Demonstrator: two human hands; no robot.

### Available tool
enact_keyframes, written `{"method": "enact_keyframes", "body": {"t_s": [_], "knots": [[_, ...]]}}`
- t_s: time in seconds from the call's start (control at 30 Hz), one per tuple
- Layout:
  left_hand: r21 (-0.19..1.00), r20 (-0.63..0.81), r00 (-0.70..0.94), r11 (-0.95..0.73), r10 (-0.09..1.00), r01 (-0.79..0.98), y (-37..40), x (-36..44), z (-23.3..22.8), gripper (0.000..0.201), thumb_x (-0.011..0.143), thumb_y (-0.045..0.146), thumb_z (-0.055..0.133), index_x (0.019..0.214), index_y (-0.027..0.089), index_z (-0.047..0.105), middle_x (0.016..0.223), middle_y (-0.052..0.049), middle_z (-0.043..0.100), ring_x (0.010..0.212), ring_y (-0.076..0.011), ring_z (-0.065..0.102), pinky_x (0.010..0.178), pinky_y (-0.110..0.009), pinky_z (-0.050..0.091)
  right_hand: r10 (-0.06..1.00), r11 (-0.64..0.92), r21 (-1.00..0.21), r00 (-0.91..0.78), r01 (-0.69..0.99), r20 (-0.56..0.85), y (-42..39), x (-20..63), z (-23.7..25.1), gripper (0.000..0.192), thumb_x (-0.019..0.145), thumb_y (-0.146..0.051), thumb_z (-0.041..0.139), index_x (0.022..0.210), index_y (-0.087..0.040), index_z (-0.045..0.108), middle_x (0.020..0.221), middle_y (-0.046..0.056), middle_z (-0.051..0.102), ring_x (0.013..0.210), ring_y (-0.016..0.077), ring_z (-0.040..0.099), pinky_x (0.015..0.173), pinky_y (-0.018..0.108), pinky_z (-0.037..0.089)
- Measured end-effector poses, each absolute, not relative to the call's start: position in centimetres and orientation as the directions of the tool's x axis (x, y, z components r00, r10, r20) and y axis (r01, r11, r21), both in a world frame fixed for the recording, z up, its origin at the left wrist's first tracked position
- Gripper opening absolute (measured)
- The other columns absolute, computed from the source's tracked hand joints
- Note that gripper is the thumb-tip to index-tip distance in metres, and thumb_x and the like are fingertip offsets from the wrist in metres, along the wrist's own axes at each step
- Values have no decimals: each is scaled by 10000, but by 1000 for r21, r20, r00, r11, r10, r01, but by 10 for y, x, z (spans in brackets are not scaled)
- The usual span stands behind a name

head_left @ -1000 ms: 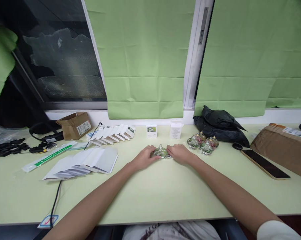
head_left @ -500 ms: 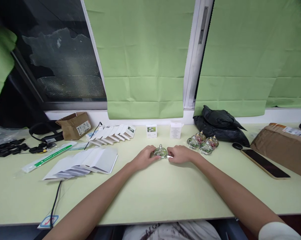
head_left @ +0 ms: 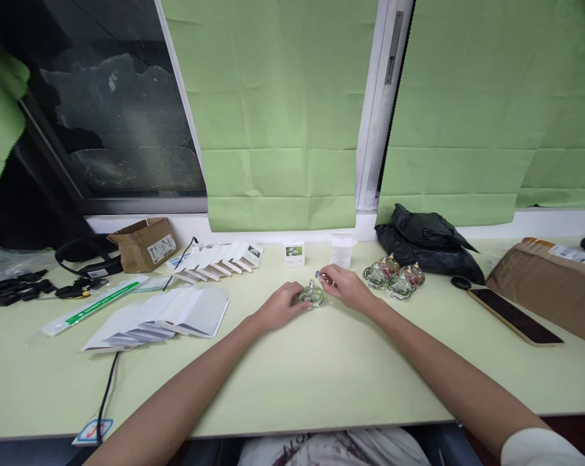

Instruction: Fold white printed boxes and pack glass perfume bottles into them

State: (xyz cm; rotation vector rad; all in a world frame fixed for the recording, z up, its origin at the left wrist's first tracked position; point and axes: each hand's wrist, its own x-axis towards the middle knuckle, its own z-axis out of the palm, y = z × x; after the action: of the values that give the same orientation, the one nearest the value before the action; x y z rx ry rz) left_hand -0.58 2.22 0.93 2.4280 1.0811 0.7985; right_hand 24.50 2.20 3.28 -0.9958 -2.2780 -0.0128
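Observation:
A round, clear-green glass perfume bottle (head_left: 312,296) stands upright on the table in front of me, its narrow neck bare at the top. My left hand (head_left: 283,305) grips it from the left side, thumb in front and fingers behind. Just right of the bottle and a bit higher, my right hand (head_left: 347,287) pinches a small shiny cap (head_left: 325,278). The cap is apart from the bottle's neck, and fingers partly hide it. Several similar glass bottles (head_left: 394,277) with green and pink tints are grouped beyond my right hand.
Two small white boxes, one with a picture (head_left: 294,255), one with print (head_left: 342,251), stand behind my hands. Left lie a row of white boxes (head_left: 219,260), flat white cartons (head_left: 186,312) and an open brown box (head_left: 145,244). Right are black bags (head_left: 428,243), a phone (head_left: 516,317) and a brown parcel (head_left: 549,291).
My right hand has lifted from the table beside the bottle, bringing the shiny cap up to about the neck's height. My left hand and the bottle have stayed in place.

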Motion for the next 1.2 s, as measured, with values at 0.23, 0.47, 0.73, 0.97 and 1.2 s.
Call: {"method": "enact_keyframes", "body": {"t_s": [0.23,0.47,0.73,0.97,1.2], "knots": [[532,336,549,-635,765,560,21,-6,12,320,949,506,614,858,207,543,835,-14,554,827,-208,505,727,-341,390,588,763,-278,-446,584,675,18,239,32,269,1080,-348,438,1307,-225,512,1041,75,647,912,204,633,832,322,511],[531,346,545,-639,764,557,21,-6,11,334,947,519,610,845,209,540,828,-18,558,822,-209,501,726,-344,390,573,762,-264,-426,591,700,17,236,31,205,1065,-311,420,1218,-227,526,1026,84,614,940,224,598,857,352,505],[523,354,548,-646,758,556,21,-6,10,350,952,539,598,845,212,533,830,-20,556,831,-217,511,725,-344,392,589,776,-330,-428,538,685,8,229,38,242,1083,-297,381,1260,-231,531,1041,88,591,1000,233,578,925,366,494],[533,354,550,-646,757,546,20,-5,10,338,955,536,591,871,211,553,834,-26,564,831,-220,501,734,-349,398,613,764,-313,-483,563,625,5,224,40,305,1097,-300,350,1351,-251,512,1119,94,625,1078,249,565,968,391,478],[531,355,539,-640,764,556,21,-6,9,327,956,524,590,868,213,538,839,-24,559,816,-217,503,717,-347,395,601,775,-287,-514,563,612,9,223,35,327,1101,-287,342,1359,-249,541,1158,99,618,1100,249,551,991,397,477]]}}
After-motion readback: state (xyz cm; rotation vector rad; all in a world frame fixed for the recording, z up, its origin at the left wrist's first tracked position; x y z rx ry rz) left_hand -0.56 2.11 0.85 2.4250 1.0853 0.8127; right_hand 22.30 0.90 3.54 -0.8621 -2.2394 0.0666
